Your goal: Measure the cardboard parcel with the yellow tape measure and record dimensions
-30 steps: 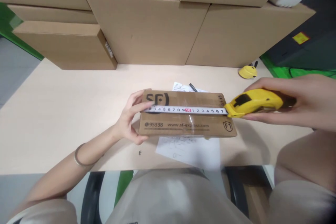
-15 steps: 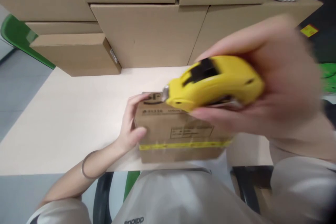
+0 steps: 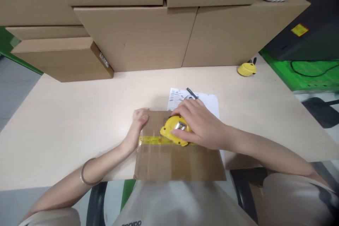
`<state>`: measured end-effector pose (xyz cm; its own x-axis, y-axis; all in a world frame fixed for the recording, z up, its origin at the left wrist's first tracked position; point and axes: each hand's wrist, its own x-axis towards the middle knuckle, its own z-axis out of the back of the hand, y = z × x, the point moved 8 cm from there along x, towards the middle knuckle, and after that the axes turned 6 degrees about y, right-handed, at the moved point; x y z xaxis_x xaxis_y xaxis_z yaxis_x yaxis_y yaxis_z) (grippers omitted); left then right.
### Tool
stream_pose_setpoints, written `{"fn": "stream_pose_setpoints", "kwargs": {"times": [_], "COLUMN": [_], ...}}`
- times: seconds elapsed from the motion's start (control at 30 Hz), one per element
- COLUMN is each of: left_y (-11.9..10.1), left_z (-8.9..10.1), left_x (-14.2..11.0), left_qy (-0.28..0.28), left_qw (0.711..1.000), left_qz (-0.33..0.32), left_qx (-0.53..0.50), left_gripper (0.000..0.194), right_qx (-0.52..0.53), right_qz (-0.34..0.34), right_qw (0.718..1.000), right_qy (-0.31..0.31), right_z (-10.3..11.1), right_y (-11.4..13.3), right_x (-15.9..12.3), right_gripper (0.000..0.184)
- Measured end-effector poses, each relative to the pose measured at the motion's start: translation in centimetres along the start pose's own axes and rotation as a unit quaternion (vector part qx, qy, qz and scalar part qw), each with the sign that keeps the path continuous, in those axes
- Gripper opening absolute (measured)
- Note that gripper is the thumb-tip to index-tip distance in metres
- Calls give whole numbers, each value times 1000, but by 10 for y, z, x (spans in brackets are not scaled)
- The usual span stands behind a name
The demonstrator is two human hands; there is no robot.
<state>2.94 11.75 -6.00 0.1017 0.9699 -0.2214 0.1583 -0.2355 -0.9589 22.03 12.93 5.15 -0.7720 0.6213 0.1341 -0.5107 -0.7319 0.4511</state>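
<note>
A flat brown cardboard box (image 3: pixel 180 164) lies on the pale table (image 3: pixel 66 120) at its near edge, with a strip of yellow tape (image 3: pixel 149 141) across its top. My right hand (image 3: pixel 201 125) is closed round a yellow tape measure (image 3: pixel 174 130) and presses it down on the middle of the box. At the box's left edge my left hand (image 3: pixel 136 127) rests with its fingers curled over the corner, holding the box steady. A thin bracelet circles my left wrist.
Large cardboard cartons (image 3: pixel 135 31) are stacked along the back of the table. A printed sheet (image 3: pixel 180 97) with a black pen (image 3: pixel 191 92) lies just behind the box. A second yellow tape measure (image 3: pixel 246 69) sits at the back right. A green floor area is on the right.
The box has been turned from its printed side onto a wider face. My right hand lifted the tape measure, its blade drawn in, then set it down on the box top.
</note>
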Motion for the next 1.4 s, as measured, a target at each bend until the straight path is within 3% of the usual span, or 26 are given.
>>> {"fn": "stream_pose_setpoints", "kwargs": {"times": [0.07, 0.1, 0.2, 0.3, 0.43, 0.57, 0.67, 0.77, 1.0, 1.13, 1.4], "left_y": [1, 3, 16, 25, 25, 29, 32, 35, 33, 34, 34], "left_z": [5, 5, -3, -7, -8, -8, -8, -7, -11, -10, -8], "left_x": [7, 10, 18, 20, 20, 19, 18, 17, 15, 15, 14], "left_qy": [-7, 7, 85, 135, 165, 184, 200, 205, 211, 217, 215], "left_qw": [998, 998, 995, 988, 982, 980, 977, 976, 974, 972, 975], "left_qz": [-34, -42, -37, -37, -63, -33, -28, -20, -11, -20, -20], "left_qx": [50, 52, -23, -71, -64, -61, -65, -75, -79, -83, -61], "left_gripper": [41, 45, 56, 58, 58, 60, 60, 58, 56, 56, 58], "right_qx": [18, 15, -61, -104, -85, -29, 62, 196, 410, 435, 386], "right_qz": [-63, -128, -360, -436, -442, -426, -385, -322, -255, -251, -260], "right_qw": [998, 992, 930, 890, 882, 893, 913, 922, 874, 862, 884], "right_qy": [-13, -11, 29, 90, 141, 144, 124, 84, -55, -72, -54], "right_z": [5, 7, 13, 4, -30, -52, -48, -38, -40, -48, -50], "right_y": [-27, -47, -112, -149, -171, -180, -183, -183, -199, -199, -195], "right_x": [0, -2, -19, -33, -38, -36, -36, -37, -29, -29, -32], "right_gripper": [55, 55, 52, 55, 56, 37, 30, 46, 64, 56, 41]}}
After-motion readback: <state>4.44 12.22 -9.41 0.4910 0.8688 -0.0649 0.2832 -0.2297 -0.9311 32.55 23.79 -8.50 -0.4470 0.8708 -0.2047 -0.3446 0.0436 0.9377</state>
